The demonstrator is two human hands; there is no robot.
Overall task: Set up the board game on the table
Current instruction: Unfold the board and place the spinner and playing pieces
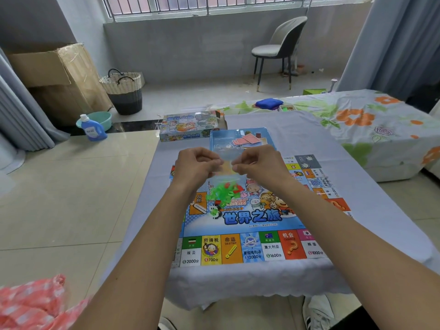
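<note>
A tiled room with a barred window fills the upper frame; at centre stands a low bench [345,236] draped in a pale lavender cloth. The colourful printed game board [252,225] lies flat and unfolded on it, so placing pieces seems the step in hand. Above the board, left hand [195,166] and right hand [259,166] each pinch the top of a small clear plastic bag [225,179] with curled fingers, probably to pull it open; green and red pieces hang in its bottom. Beyond it sits the blue tray of cards [269,139], with the illustrated game box [188,127] at its left.
</note>
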